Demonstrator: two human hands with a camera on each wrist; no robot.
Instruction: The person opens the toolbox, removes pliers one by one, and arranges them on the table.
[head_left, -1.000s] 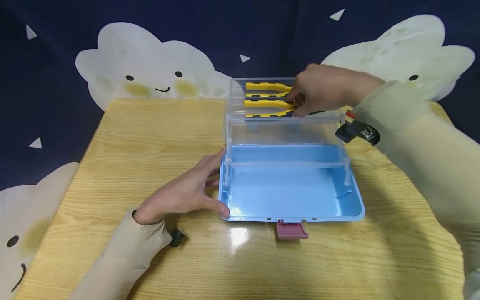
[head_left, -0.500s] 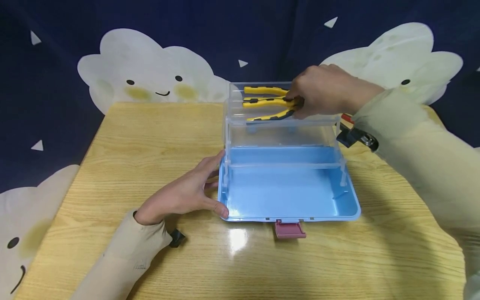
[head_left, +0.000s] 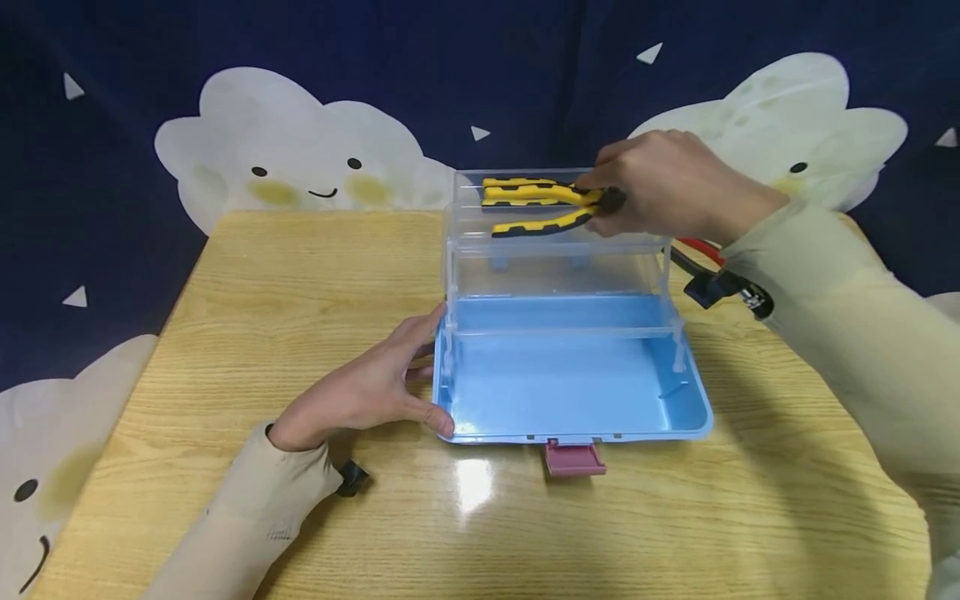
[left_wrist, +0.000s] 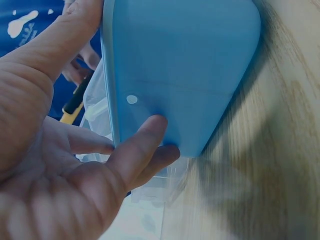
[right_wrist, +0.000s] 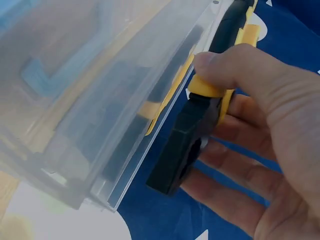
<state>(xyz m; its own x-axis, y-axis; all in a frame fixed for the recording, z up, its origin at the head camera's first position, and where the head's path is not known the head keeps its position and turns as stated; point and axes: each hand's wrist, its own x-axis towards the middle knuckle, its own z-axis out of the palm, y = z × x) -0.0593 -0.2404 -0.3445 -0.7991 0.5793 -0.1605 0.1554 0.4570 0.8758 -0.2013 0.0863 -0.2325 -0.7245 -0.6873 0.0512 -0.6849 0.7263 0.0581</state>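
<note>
My left hand (head_left: 367, 383) holds the left wall of an open light-blue toolbox (head_left: 562, 387). Its thumb lies at the front corner of the rim, and fingertips press the outer wall in the left wrist view. Raised clear plastic trays (head_left: 558, 275) stand over the back of the box. Above the upper tray, my right hand (head_left: 660, 183) grips pliers (head_left: 543, 223) near the head, handles pointing left. In the right wrist view the dark pliers head (right_wrist: 175, 150) juts out below the thumb. Another yellow-and-black handled tool shows through the clear tray wall, partly hidden.
The toolbox sits on a wooden table (head_left: 300, 292). A maroon latch (head_left: 573, 458) hangs from its front edge. Behind stands a dark blue cloth (head_left: 480, 50) with white clouds. Something red and black (head_left: 701, 250) shows beside the right cuff.
The right hand has lifted the pliers from the tray and moved slightly right, and their handles have shifted among the yellow ones. The left hand keeps its place on the toolbox.
</note>
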